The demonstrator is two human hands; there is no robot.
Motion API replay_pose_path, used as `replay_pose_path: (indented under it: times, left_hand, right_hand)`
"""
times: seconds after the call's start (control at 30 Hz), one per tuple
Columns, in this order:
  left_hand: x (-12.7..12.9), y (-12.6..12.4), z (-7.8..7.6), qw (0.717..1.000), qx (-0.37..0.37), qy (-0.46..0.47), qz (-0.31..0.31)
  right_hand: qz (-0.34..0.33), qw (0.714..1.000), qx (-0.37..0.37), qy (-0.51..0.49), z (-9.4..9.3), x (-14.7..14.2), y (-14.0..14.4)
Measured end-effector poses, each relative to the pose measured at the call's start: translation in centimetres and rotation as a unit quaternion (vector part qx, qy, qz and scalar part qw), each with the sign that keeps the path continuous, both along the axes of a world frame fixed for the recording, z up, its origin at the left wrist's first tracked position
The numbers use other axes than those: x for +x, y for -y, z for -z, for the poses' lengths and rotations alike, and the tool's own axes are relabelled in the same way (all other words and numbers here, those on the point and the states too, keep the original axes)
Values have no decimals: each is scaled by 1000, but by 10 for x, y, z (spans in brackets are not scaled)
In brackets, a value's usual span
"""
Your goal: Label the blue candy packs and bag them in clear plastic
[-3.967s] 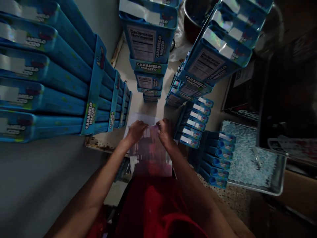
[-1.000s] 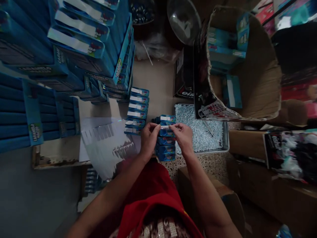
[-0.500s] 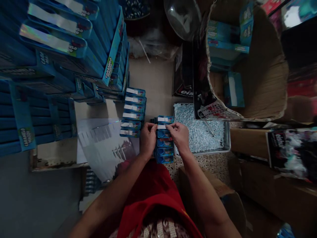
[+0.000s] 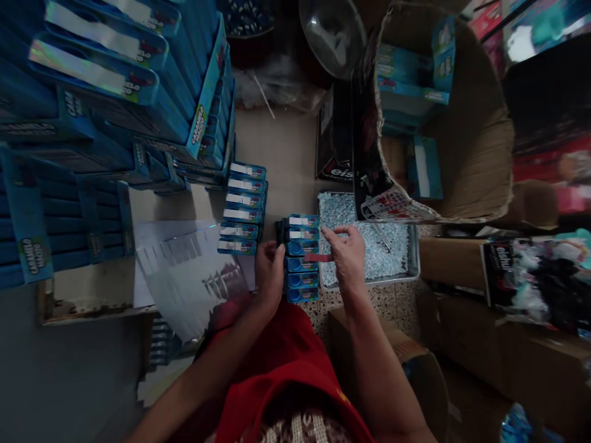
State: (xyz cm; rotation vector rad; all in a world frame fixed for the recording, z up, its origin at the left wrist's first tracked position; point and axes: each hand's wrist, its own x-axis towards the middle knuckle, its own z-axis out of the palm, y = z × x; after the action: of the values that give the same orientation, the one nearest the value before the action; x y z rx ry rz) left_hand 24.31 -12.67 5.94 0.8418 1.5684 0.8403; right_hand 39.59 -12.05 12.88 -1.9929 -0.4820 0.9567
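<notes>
Dim light falls on a cluttered pale desk (image 4: 286, 154) crowded with blue candy cartons. At its near edge the right hand (image 4: 346, 255) has its fingers (image 4: 333, 232) pinched narrow on one end of a small strip, seemingly a sticker (image 4: 318, 258), reddish in the gloom, held across a short row of small blue candy boxes (image 4: 301, 257). The left hand (image 4: 270, 271) rests against the left side of that row, fingers curled onto the box edge near the strip's other end; whether they actually grip it I cannot tell. Such a strip looks light, limp and prone to curl, so it is best held by its two ends. A second row of small boxes (image 4: 242, 209) stands just left, beside a sheet of sticker backing (image 4: 184, 271). A metal tray of pale candies (image 4: 369, 246) sits just to the right, with tall carton stacks (image 4: 115, 92) behind.
</notes>
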Motion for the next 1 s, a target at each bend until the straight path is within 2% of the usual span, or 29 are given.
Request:
replay_pose_path:
  times: [0.07, 0.13, 0.2, 0.23, 0.3, 0.43, 0.57, 0.67, 0.73, 0.83, 1.0]
  left_hand:
    - [-10, 10, -25, 999, 13, 33, 20]
    - [-17, 15, -47, 992, 3, 97, 78]
    - [-19, 14, -60, 980, -32, 157, 116]
    - [-18, 12, -63, 977, -47, 174, 117]
    - [-18, 5, -62, 977, -55, 178, 101]
    - [-24, -6, -53, 987, -24, 125, 96]
    - [-31, -13, -45, 991, 50, -22, 121]
    - [-31, -18, -36, 968, 128, -144, 163]
    - [-28, -21, -29, 951, 161, -186, 185]
    - [-24, -22, -21, 942, 172, -209, 198]
    - [-20, -21, -16, 955, 145, -175, 193]
  right_hand:
    - [-4, 1000, 7, 9, -7, -3, -1]
    - [-12, 1000, 11, 16, -8, -7, -3]
    - [-22, 1000, 16, 16, -7, -11, -4]
    - [-27, 999, 19, 10, -6, -14, -4]
    - [-32, 999, 26, -12, -5, -18, -3]
    - [-39, 994, 48, -89, -4, -17, 7]
    - [-58, 988, 50, -137, 4, -11, 20]
    - [-37, 997, 23, -67, 13, -12, 22]
    - [-42, 999, 1, 6, 18, -15, 19]
    - [-58, 995, -19, 84, 24, -17, 15]
    - [-72, 991, -30, 110, 28, -17, 12]
